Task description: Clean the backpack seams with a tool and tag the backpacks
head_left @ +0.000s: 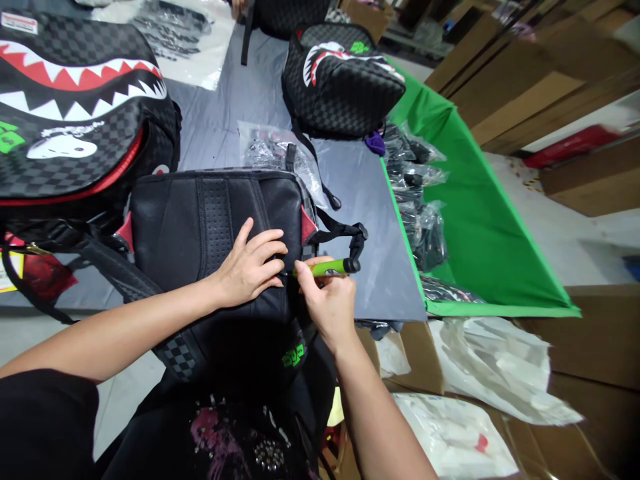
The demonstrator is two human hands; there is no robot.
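A black backpack (167,227) lies back panel up at the table's near edge, its straps hanging to both sides. My left hand (253,267) rests flat on that panel with the fingers spread. In my right hand (327,303) is a green marker pen (327,268) with a black end, gripped between thumb and fingers. Its tip points left at the panel's right edge, close to my left fingertips. Whether the tip touches the backpack I cannot tell.
At left stands a large checkered backpack (120,53) with a shark-mouth print; a smaller one (335,93) sits at the back. Clear plastic packets (270,150) lie on the grey table (360,220). A green fabric bin (480,227) holds several wrapped items. Cardboard boxes (575,333) stand at right.
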